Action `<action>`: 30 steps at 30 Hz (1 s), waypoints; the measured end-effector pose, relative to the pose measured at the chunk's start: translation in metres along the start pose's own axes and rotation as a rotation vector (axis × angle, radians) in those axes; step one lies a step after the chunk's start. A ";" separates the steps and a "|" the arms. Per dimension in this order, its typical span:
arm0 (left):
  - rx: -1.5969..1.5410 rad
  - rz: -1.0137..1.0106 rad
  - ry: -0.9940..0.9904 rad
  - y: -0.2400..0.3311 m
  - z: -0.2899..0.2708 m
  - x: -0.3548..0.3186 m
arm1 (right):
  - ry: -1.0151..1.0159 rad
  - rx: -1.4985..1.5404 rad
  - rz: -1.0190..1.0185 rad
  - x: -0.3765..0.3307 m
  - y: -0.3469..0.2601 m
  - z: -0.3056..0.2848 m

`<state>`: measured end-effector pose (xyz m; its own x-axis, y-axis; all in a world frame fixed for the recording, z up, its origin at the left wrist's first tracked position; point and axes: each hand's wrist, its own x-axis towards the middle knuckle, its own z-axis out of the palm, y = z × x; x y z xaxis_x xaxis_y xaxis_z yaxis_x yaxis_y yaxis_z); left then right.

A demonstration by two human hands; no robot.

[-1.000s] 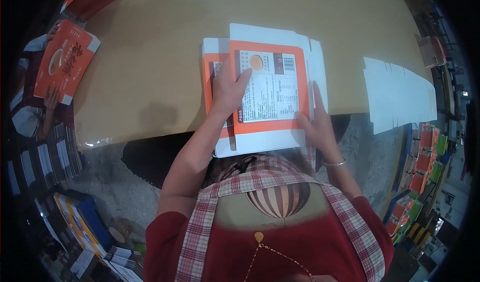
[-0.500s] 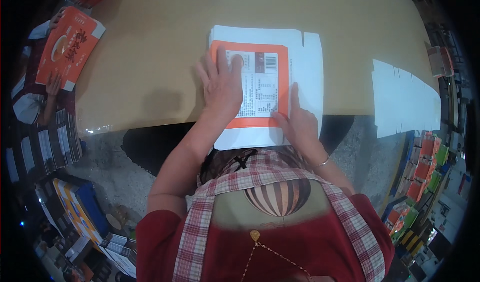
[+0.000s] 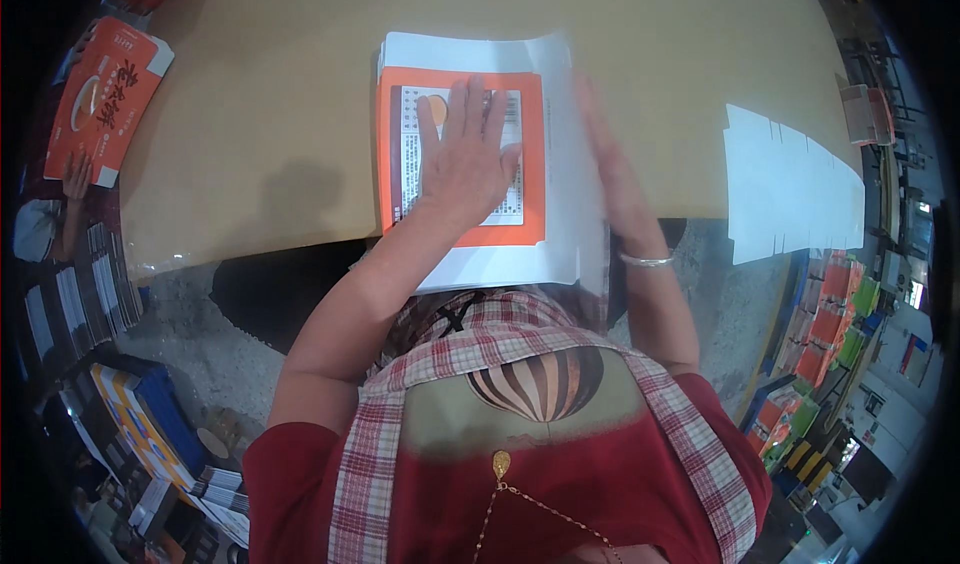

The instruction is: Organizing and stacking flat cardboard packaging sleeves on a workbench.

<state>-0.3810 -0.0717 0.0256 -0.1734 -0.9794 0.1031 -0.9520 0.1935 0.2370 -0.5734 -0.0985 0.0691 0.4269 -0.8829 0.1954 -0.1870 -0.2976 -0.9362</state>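
Observation:
A flat stack of white cardboard box blanks [image 3: 480,264] lies at the table's near edge, partly overhanging my lap. The top one carries an orange printed panel [image 3: 400,234] with a white label. My left hand [image 3: 468,154] presses flat on that panel, fingers stretched out, with nothing gripped. Along the blank's right side a white flap [image 3: 568,144] is blurred and seems to be raised. Beside that flap stands my right hand [image 3: 615,169], edge-on, with fingers stretched and smeared by motion. Whether its palm touches the flap cannot be made out.
A cut white blank [image 3: 795,184] lies at the table's right edge. At the far left a co-worker's hand [image 3: 77,176] holds an orange box [image 3: 108,104]. Stacks of flat sheets [image 3: 80,299] stand at left, and orange and green packages [image 3: 830,314] at right.
My left hand has slid toward the panel's middle. My right hand has moved off the panel to the blank's right side, and the flap there has shifted. The view has moved slightly.

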 end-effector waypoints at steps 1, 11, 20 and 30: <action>0.004 0.007 0.013 0.002 0.000 0.002 | 0.005 -0.001 0.007 0.001 0.005 0.014; 0.002 0.063 0.069 0.005 0.002 0.006 | -0.284 -1.094 0.051 -0.078 -0.032 0.024; 0.078 0.070 0.052 -0.002 0.004 0.010 | 0.036 -1.748 0.744 -0.108 0.037 -0.201; 0.007 0.086 0.133 -0.011 0.005 0.013 | 0.435 -0.272 0.274 -0.063 -0.065 -0.172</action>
<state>-0.3744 -0.0872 0.0191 -0.2197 -0.9430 0.2502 -0.9370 0.2753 0.2150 -0.7400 -0.0863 0.1680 -0.0615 -0.9918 0.1125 -0.4842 -0.0689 -0.8722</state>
